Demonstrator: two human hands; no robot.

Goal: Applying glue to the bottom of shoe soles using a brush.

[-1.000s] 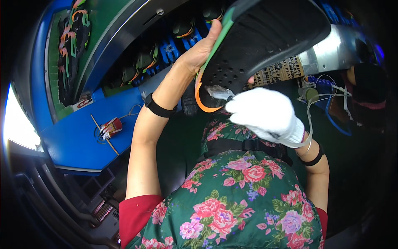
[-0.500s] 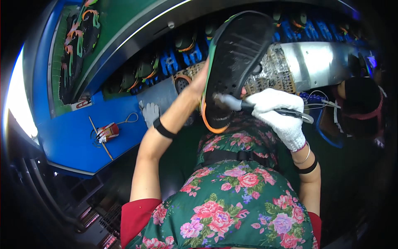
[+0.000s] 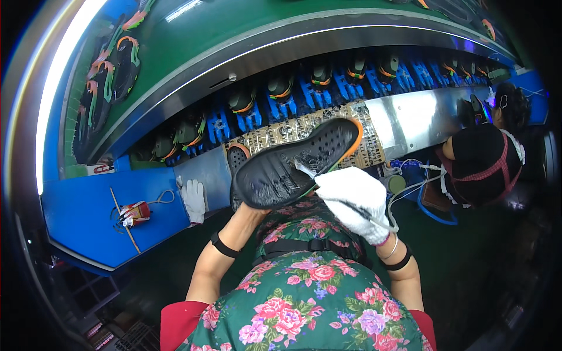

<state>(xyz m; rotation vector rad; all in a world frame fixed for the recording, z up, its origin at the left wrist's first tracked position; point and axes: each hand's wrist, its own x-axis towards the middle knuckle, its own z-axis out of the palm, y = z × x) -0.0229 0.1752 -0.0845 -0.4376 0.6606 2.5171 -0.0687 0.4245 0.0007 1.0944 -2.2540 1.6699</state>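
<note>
My left hand [image 3: 256, 214], bare, grips a black shoe sole [image 3: 275, 175] from below at its near end; most of its fingers are hidden beneath it. The sole lies tilted with its broad face up, small holes toward the far right end and an orange and green rim. My right hand [image 3: 354, 202], in a white knit glove, is closed round a brush [image 3: 305, 171] with a dark handle. The pale tip of the brush touches the middle of the sole's face, where a wet-looking shiny patch shows. Behind the sole stands another dark perforated shoe piece [image 3: 239, 157].
Cardboard under clear tape [image 3: 275, 136] covers part of a metal ledge [image 3: 410, 120]. Behind it runs a row of shoes on blue holders [image 3: 316, 90]. At left, a blue table [image 3: 82, 205] bears a stick and small red pack; a white glove [image 3: 192, 200] hangs nearby. A co-worker [image 3: 480, 152] sits right.
The sole has come down and swung from upright to slanting, its orange end now far right. The brush has moved along to its middle. My view has shifted, showing more of the shoe row.
</note>
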